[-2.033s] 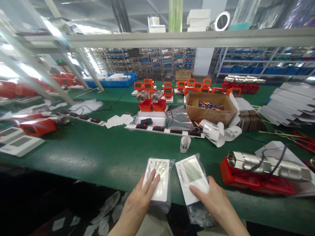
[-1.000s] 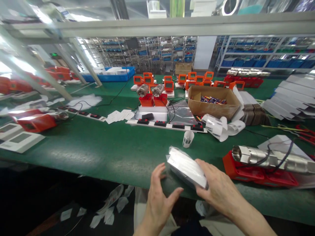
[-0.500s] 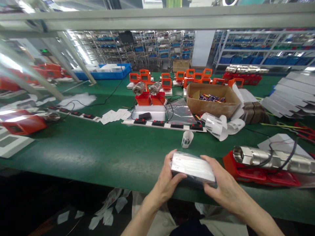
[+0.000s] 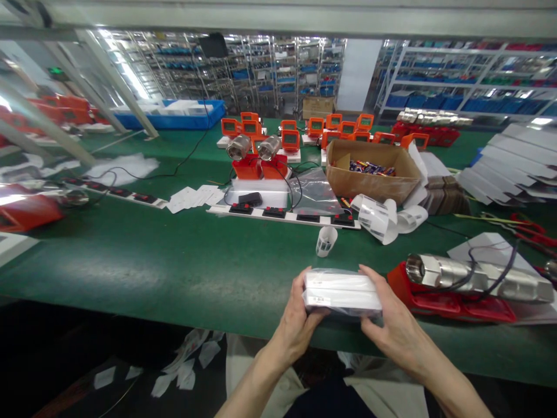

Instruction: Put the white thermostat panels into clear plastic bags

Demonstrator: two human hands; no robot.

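Observation:
Both my hands hold a stack of two white bagged units (image 4: 342, 292), seen edge-on just above the near edge of the green table (image 4: 183, 261). My left hand (image 4: 296, 325) grips the stack's left end, thumb underneath. My right hand (image 4: 394, 328) clasps the right end, fingers over the top. The clear plastic bags wrap both units.
A red base carrying a steel valve body (image 4: 461, 284) lies just right of my hands. A small label roll (image 4: 326, 240) stands behind the stack. Farther back are a white power strip (image 4: 282, 216), a cardboard box of batteries (image 4: 372, 177), orange display units (image 4: 287, 136) and label rolls (image 4: 385, 219).
The two bagged units lay side by side flat on the table; my hands lifted them, stacked one on the other and turned the stack edge-on toward me.

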